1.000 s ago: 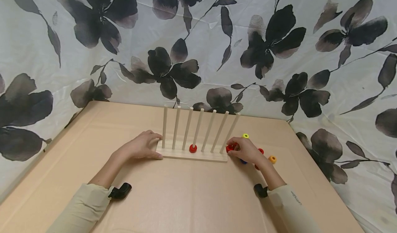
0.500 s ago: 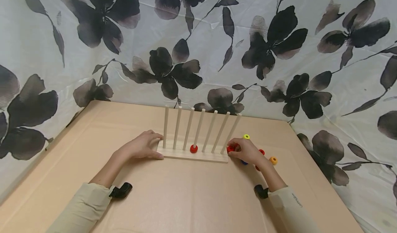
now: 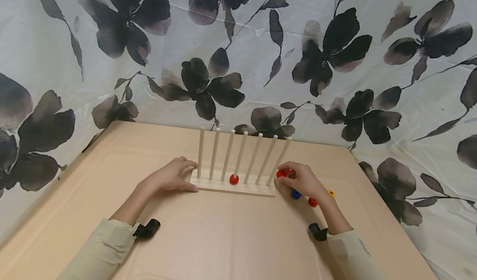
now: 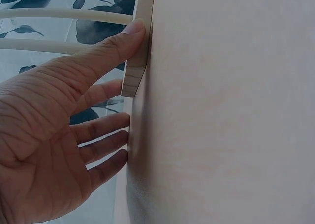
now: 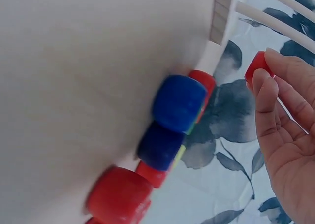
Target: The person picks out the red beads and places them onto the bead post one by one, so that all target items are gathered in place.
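Note:
A wooden peg board (image 3: 257,189) with a row of several upright pegs stands mid-table. One red bead (image 3: 234,179) sits low on its middle peg. My left hand (image 3: 172,175) holds the board's left end, its thumb (image 4: 110,49) on the base's edge and the index finger behind. Just beyond the board's right end, my right hand (image 3: 306,181) pinches a red bead (image 5: 257,70) between thumb and fingertips. In the right wrist view that bead is raised above the table.
Loose beads lie right of the board, partly behind my right hand: a blue bead (image 3: 296,194), a red bead (image 3: 312,202) and an orange bead (image 3: 331,193). In the right wrist view, another blue bead (image 5: 161,146) lies among several. A floral cloth (image 3: 268,64) hangs behind the table.
My right hand has come up slightly with the red bead, uncovering more of the blue and red beads below it. The left hand keeps its hold on the board.

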### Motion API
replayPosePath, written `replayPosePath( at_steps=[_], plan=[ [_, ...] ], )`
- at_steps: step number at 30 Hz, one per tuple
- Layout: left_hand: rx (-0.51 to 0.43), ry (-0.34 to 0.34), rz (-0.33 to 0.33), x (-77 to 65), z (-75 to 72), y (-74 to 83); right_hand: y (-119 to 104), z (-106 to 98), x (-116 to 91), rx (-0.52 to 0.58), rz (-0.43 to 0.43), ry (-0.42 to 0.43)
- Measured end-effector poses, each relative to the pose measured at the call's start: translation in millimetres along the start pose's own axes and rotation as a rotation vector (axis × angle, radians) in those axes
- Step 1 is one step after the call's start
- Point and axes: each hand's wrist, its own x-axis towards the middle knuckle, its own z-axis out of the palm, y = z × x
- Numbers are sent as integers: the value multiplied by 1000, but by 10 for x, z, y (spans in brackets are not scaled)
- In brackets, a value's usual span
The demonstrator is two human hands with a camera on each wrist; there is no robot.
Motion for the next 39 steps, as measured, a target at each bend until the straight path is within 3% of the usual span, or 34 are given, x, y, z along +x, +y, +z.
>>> replayPosePath(
  at_steps=[22, 39],
  plan=[
    [-4, -1, 3, 7, 10, 6, -386, -427, -80, 19, 49, 140],
    [-21, -12, -10, 8, 4, 1, -629, -658, -39, 25, -19, 265]
  ],
)
